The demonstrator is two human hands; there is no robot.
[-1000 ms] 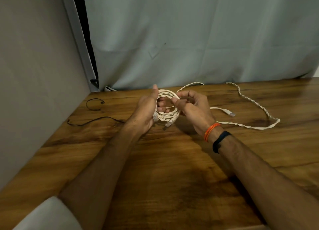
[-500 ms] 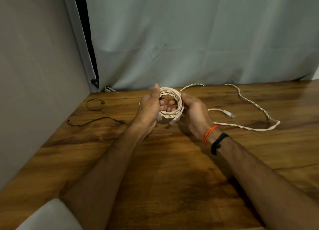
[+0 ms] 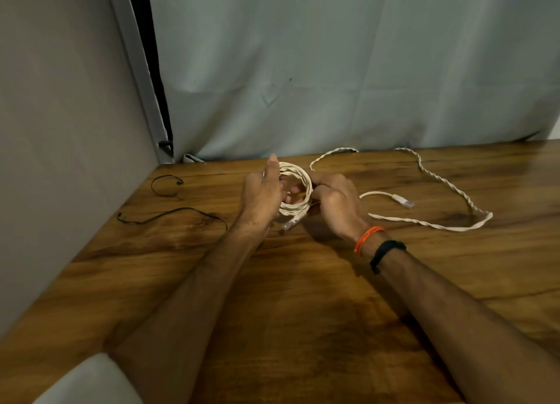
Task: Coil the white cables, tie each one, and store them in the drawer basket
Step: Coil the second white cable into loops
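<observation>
A coiled white cable [image 3: 298,176] is held upright just above the wooden table [image 3: 303,297], between both hands. My left hand [image 3: 261,194] grips the coil's left side, thumb raised along it. My right hand [image 3: 336,203] holds the coil's right side with curled fingers. Two plug ends [image 3: 293,221] hang from the bottom of the coil. A second white cable [image 3: 436,179], twisted and loose, lies spread on the table to the right, its plug [image 3: 404,202] near my right hand. No drawer basket is in view.
Two thin black ties lie on the table's left part: a small loop [image 3: 165,185] and a longer wavy strand [image 3: 169,215]. A grey wall stands at left and a pale curtain [image 3: 333,70] behind the table's far edge.
My right hand has shifted from pinching the coil's top to closing round its right side. The coil stays between both hands in nearly the same place.
</observation>
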